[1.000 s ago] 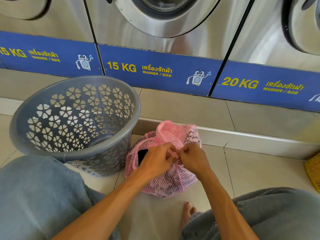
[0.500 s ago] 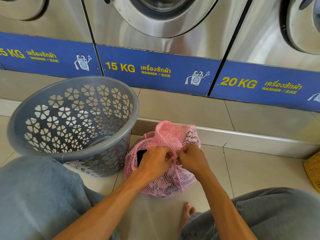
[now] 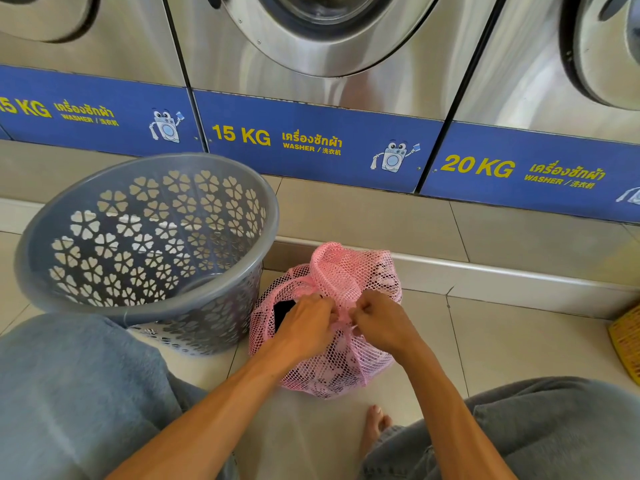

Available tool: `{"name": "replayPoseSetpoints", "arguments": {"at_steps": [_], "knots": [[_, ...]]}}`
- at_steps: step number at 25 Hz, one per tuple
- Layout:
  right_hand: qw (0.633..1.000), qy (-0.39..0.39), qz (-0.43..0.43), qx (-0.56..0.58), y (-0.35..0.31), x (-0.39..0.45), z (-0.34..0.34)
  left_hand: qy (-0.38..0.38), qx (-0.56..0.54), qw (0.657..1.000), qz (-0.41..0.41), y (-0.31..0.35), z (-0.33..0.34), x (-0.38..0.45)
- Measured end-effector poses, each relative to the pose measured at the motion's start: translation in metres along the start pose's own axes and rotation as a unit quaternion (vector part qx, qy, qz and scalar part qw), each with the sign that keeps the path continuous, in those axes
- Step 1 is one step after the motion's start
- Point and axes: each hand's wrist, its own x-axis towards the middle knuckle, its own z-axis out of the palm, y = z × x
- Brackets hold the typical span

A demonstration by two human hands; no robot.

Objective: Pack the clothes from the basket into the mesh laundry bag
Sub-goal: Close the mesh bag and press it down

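Little has moved since the earlier frame: both hands stay bunched at the neck of the bag, and the bag has only settled a touch lower and nearer.

Three steel washers (image 3: 311, 46) run across the top from 10 to 2 o'clock, each with a blue panel (image 3: 311, 140) beneath; the middle one reads "15 KG", the right one "20 KG". A tiled step (image 3: 381, 220) lies below them, then the tiled floor (image 3: 502, 341).

Grey trouser legs (image 3: 69, 393) fill 8 and 4 o'clock, with bare toes (image 3: 375, 415) showing at 6 o'clock.

At 9 o'clock the grey basket (image 3: 214, 289) stands upright, its walls cut with flower-shaped holes; no clothes show inside it. Just beside it, at the centre, the pink mesh laundry bag (image 3: 332, 368) sits on the floor, bulging with clothes (image 3: 284, 311), one dark piece visible through the mesh on its left side. Its gathered top sticks up toward 12 o'clock.

A yellow woven object (image 3: 627, 341) is cut off at 3 o'clock.

The left hand (image 3: 304, 327) and the right hand (image 3: 384, 323) sit close together, nearly touching, fingers curled and pinching the bag's neck between them.
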Motion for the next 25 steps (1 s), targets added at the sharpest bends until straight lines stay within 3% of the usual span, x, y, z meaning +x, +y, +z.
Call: {"name": "replayPoseSetpoints", "arguments": {"at_steps": [4, 7, 9, 10, 12, 13, 16, 19, 21, 23, 25], "knots": [[0.987, -0.109, 0.009, -0.115, 0.008, -0.006, -0.021, 0.014, 0.019, 1.0, -0.02, -0.017, -0.015, 0.002], [0.963, -0.181, 0.123, -0.156, 0.021, -0.01, -0.049, 0.044, 0.016, 0.998, -0.034, -0.022, -0.029, 0.001], [0.957, -0.135, 0.195, -0.166, 0.029, -0.009, -0.06, 0.076, 0.005, 0.997, -0.015, -0.016, -0.039, 0.001], [0.959, -0.068, 0.201, -0.189, 0.03, -0.01, -0.064, 0.095, 0.004, 0.995, 0.0, -0.012, -0.042, 0.002], [0.965, 0.078, 0.144, -0.207, 0.023, -0.011, -0.062, 0.122, 0.007, 0.992, 0.029, -0.001, -0.045, 0.002], [0.978, 0.109, 0.082, -0.159, 0.016, -0.012, -0.057, 0.128, 0.006, 0.991, 0.042, 0.004, -0.044, 0.002], [0.996, 0.037, -0.08, -0.03, -0.01, -0.019, -0.027, 0.116, -0.008, 0.99, 0.074, 0.016, -0.038, 0.002], [0.986, 0.043, -0.144, -0.072, -0.01, -0.014, -0.004, 0.109, -0.003, 0.992, 0.069, 0.014, -0.033, 0.002], [0.986, -0.032, -0.126, -0.108, -0.007, -0.013, -0.007, 0.11, 0.016, 0.993, 0.028, 0.003, -0.034, 0.003], [0.972, -0.157, -0.077, -0.157, 0.0, -0.016, -0.014, 0.123, 0.012, 0.992, -0.026, -0.011, -0.042, 0.006], [0.952, -0.211, -0.006, -0.22, 0.013, -0.018, -0.016, 0.148, -0.002, 0.987, -0.059, -0.024, -0.051, 0.011]]}}
